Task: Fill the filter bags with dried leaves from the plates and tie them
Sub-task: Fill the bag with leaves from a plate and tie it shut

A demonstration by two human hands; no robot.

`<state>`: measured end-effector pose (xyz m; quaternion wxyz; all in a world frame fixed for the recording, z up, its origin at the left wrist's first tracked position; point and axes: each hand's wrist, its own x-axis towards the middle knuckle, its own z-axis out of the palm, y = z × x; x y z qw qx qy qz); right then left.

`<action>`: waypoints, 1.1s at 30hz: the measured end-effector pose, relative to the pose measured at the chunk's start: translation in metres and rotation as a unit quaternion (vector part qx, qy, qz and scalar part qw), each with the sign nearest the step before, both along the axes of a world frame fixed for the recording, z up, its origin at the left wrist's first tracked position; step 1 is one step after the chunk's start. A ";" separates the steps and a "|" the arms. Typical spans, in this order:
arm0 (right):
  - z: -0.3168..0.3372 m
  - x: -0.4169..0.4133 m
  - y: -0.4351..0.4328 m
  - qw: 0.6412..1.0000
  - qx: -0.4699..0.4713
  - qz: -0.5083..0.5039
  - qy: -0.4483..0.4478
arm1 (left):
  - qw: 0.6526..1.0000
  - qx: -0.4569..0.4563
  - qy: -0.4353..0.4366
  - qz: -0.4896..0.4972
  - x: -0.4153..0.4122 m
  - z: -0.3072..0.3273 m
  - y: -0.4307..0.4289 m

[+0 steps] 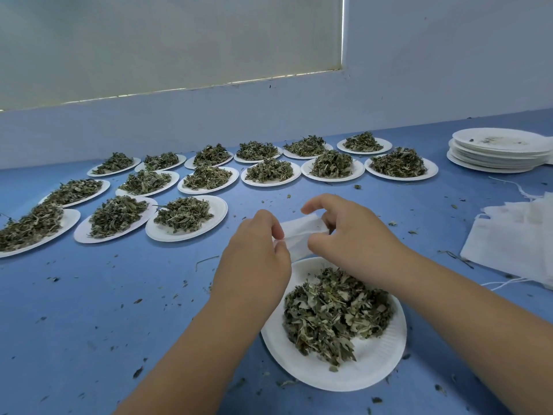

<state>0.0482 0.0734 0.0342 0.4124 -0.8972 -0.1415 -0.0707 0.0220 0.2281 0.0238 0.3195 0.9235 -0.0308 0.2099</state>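
**White bag pinched at its mouth, no leaves in it yet**

White filter bag [300,235] hangs between both hands just beyond the near plate [344,381], above the blue surface [89,324]. The left hand [254,253] pinches one edge of it with thumb and fingers; the right hand [344,235] pinches the other, fingers curled round the cloth. It looks as if the mouth is being pulled apart. The bag looks flat and empty.

A heap of dried leaves [335,313] sits whole on the near plate, so filling of this bag seems not yet begun, and tying lies further off.

Beyond, three rows of full plates [185,218] wait on the surface, well over a dozen. At the far right stands a stack of emptied plates [496,151], which suggests a good share is already done, though no tied bag shows anywhere in view. A pile of spare bags [514,244] with loose strings lies to the right. By this count, most of the work is still left.

Leaf crumbs are strewn over the surface. No brand, label or writing can be read on any bag or plate.
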 end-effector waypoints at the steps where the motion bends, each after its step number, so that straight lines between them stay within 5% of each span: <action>1: 0.000 -0.001 0.001 1.000 -0.013 0.003 -0.004 | 1.000 0.007 -0.002 0.006 -0.001 0.001 0.000; 16: 0.002 -0.005 0.003 0.998 -0.050 -0.004 -0.048 | 0.992 0.015 -0.123 -0.036 -0.006 0.012 -0.001; 23: 0.003 0.000 -0.002 0.999 -0.016 0.032 -0.042 | 0.990 0.049 -0.102 -0.080 0.000 0.012 0.010; 33: 0.014 0.001 -0.020 0.994 0.042 0.098 -0.011 | 0.973 -0.050 -0.169 -0.150 0.001 0.013 0.018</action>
